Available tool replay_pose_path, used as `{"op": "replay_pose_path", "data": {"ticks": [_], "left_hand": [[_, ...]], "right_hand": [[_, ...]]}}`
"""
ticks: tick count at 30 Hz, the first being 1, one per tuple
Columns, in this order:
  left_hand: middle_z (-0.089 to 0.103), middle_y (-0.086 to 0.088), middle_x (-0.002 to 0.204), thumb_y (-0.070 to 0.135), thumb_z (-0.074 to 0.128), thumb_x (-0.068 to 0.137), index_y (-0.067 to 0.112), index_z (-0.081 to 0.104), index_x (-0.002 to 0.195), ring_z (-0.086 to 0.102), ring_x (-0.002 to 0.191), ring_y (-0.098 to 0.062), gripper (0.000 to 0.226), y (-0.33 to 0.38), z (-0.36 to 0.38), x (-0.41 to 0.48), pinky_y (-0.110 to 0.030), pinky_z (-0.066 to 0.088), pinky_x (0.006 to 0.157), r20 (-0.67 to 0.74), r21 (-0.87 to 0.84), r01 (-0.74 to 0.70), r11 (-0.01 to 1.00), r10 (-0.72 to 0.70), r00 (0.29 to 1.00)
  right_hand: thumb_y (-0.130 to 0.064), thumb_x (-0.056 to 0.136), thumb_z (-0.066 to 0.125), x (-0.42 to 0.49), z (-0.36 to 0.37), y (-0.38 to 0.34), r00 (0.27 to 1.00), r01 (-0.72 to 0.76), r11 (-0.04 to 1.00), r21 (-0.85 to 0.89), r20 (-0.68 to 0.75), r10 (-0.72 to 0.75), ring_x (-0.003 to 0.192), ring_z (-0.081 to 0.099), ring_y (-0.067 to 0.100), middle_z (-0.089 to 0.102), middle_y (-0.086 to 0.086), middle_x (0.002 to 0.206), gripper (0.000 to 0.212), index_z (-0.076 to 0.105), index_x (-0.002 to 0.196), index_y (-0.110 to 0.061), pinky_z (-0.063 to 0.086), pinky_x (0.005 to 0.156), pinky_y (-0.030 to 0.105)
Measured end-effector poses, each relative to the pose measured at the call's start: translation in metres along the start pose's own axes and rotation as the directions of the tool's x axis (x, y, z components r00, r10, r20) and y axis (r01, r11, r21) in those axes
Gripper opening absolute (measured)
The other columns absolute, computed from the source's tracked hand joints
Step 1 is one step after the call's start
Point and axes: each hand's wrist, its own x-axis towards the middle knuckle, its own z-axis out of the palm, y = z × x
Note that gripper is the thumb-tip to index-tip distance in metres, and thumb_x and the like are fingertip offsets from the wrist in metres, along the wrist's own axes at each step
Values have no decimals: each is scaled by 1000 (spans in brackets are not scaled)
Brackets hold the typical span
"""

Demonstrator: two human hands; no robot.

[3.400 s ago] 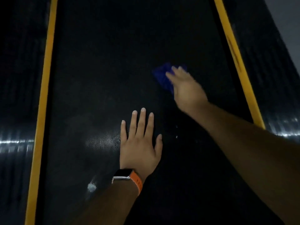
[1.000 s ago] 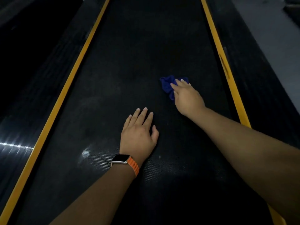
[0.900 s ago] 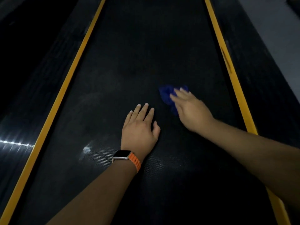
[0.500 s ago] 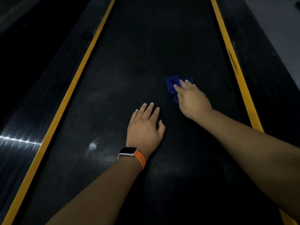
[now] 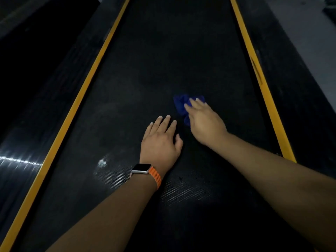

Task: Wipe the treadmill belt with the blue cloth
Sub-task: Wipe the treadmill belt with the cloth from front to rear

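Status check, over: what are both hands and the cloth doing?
Right hand flat on crumpled blue cloth, pressing it to black treadmill belt. Left hand open, resting on belt. Nothing blocking.

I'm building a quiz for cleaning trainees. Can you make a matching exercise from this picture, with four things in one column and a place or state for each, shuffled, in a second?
Things:
1. left hand
2. right hand
3. blue cloth
4. watch

Places or states:
A. crumpled on the treadmill belt, partly covered
B. on the left wrist, with an orange strap
C. flat on the bare belt, not touching the cloth
D. pressing down on the cloth

Pairs: 1-C, 2-D, 3-A, 4-B
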Motion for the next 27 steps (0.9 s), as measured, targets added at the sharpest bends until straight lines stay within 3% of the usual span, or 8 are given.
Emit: {"op": "replay_pose_path", "data": {"ticks": [4, 6, 8, 11, 13, 20, 23, 27], "left_hand": [[57, -10, 149, 38, 40, 97, 14, 65, 138, 47, 144, -29, 53, 0, 1, 0, -47, 37, 120, -5, -11, 10, 1000, -10, 1000], [57, -10, 149, 38, 40, 97, 14, 66, 136, 47, 144, -29, 53, 1, 0, 0, -47, 36, 119, 7, -4, 8, 1000, -8, 1000], [57, -9, 149, 39, 40, 97, 14, 66, 136, 47, 144, -29, 53, 0, 0, 1, -46, 36, 120, 6, 4, 8, 1000, -8, 1000], [56, -8, 150, 40, 40, 98, 15, 64, 139, 46, 145, -27, 54, 1, -3, 0, -45, 34, 121, 10, 7, 9, 1000, -9, 1000], [56, -8, 150, 40, 40, 98, 15, 64, 139, 46, 145, -27, 54, 1, -2, 1, -45, 35, 121, 6, 7, 6, 1000, -6, 1000], [55, -9, 151, 39, 39, 97, 14, 64, 139, 46, 144, -29, 55, 0, -1, 0, -47, 37, 120, 23, 23, 0, 1000, -1, 1000], [54, -8, 152, 40, 37, 98, 15, 64, 139, 46, 145, -28, 55, 1, -2, 2, -47, 36, 120, 35, 28, 4, 1000, -5, 999], [53, -6, 153, 41, 36, 99, 16, 63, 140, 45, 146, -26, 56, 2, -5, 0, -45, 33, 121, 37, 22, 7, 1000, -8, 999]], "right_hand": [[-23, 105, 37, -96, -10, -3, 978, 187, 972, 145, 64, -197, 150, 11, 12, 22, -6, 160, 45, 36, 150, -19, -2, 118, 23], [-19, 104, 42, -77, -10, 16, 966, 238, 967, 94, 77, -245, 148, 22, 17, 29, -2, 157, 43, 42, 147, -18, 6, 119, 26], [-12, 101, 46, -19, -8, 39, 987, 160, 987, 19, 9, -161, 143, 35, 31, 38, 13, 154, 42, 48, 143, -10, 21, 119, 40], [-18, 105, 35, 53, -13, 59, 995, -99, 994, 50, 12, 98, 148, 22, 28, 27, 10, 160, 44, 37, 149, -12, 17, 121, 41], [-18, 105, 35, 47, -11, 54, 995, -97, 995, 14, -1, 97, 148, 22, 29, 28, 12, 159, 45, 36, 149, -10, 17, 121, 42], [-22, 101, 48, -109, -22, 58, 942, 303, 952, 45, 136, -306, 147, 21, 11, 27, -6, 157, 47, 40, 148, -24, 13, 120, 30], [-12, 98, 52, -24, -26, 78, 992, 127, 991, -28, 17, -127, 143, 35, 27, 39, 10, 153, 46, 47, 144, -14, 21, 119, 39], [-14, 104, 39, 35, -25, 81, 987, -157, 987, -37, 21, 158, 149, 18, 23, 23, 9, 161, 50, 29, 153, -14, 12, 123, 36]]}}
